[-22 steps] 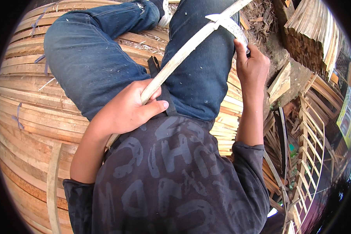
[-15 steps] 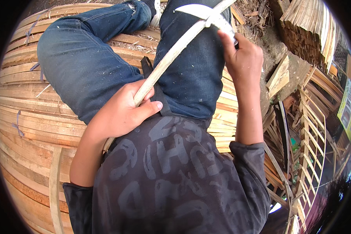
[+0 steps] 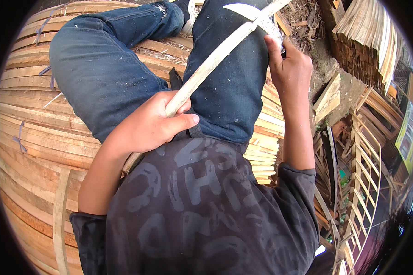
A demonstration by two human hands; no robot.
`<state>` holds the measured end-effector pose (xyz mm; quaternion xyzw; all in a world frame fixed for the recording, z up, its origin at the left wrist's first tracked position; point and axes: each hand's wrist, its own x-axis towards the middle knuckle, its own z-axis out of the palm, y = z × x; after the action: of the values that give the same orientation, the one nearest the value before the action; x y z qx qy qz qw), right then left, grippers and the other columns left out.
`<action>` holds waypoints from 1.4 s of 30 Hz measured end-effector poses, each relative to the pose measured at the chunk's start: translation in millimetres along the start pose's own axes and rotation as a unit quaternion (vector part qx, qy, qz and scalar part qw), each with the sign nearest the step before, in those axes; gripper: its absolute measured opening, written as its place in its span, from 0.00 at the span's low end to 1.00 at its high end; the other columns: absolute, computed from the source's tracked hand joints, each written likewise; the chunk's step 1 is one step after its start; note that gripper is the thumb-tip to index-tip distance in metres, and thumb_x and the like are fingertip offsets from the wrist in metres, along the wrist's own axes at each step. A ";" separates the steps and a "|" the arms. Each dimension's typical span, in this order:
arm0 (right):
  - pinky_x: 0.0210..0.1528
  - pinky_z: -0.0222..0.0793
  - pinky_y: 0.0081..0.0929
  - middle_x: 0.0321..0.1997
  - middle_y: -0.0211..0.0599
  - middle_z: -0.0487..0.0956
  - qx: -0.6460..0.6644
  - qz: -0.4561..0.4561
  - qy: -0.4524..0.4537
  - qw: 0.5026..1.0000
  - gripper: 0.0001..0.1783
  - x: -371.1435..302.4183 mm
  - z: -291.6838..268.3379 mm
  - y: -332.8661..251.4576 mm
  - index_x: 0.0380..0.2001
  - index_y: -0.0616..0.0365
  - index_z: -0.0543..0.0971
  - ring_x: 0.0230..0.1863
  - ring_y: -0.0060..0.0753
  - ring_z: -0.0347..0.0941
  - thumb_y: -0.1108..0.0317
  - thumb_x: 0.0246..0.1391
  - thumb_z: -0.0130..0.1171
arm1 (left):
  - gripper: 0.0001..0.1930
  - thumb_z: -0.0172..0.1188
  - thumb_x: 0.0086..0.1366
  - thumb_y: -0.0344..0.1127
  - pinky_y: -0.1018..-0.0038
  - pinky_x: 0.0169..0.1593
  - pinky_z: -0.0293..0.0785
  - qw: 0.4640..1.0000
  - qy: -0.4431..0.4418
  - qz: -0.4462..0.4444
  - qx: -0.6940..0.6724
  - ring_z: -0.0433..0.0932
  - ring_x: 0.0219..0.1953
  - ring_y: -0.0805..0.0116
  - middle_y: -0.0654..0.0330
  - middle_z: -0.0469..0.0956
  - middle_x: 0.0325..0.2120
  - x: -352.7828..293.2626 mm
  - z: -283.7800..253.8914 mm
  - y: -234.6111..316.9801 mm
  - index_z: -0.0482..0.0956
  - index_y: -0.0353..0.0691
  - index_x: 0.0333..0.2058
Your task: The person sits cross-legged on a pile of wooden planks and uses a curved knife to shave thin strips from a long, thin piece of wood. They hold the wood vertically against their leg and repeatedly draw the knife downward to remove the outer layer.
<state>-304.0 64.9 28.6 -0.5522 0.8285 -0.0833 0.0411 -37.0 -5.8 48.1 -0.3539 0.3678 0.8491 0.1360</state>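
A long pale stick (image 3: 211,63), mostly bare wood, slants from my waist up to the upper right, across my right thigh. My left hand (image 3: 147,124) is wrapped round its lower part, with the thumb lying across my lap; the stick's darker butt end shows below the wrist. At the upper right my right hand (image 3: 291,65) is closed on a curved, sickle-like knife (image 3: 240,10). Its pale blade hooks to the left and meets the stick near the far end. My fingers hide most of the handle.
I sit on stacked wooden slats (image 3: 36,133) tied with purple strips. A loose batten (image 3: 59,220) lies at the lower left. To the right are a bundle of thin boards (image 3: 367,36), wood offcuts (image 3: 328,98) and a curved slatted frame (image 3: 365,183). Shavings litter the ground ahead.
The knife, my right hand and the stick's far end appear slightly further right and lower. My left hand has shifted a little right too. Both grips stay the same.
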 end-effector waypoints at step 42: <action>0.09 0.51 0.15 0.09 0.21 0.63 0.554 0.190 -0.473 0.658 0.12 -27.8 -21.1 3.0 0.29 0.60 0.71 0.06 0.13 0.57 0.64 0.58 0.59 | 0.16 0.61 0.59 0.31 0.82 0.17 0.51 0.985 -0.118 -0.072 -0.101 0.55 0.14 0.84 0.73 0.59 0.15 10.1 -26.7 -15.2 0.58 0.48 0.27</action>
<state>-299.4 93.6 48.1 -0.2222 0.5844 -0.2450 0.7410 -23.3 -14.8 20.2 -0.2888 0.2357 0.9055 0.2026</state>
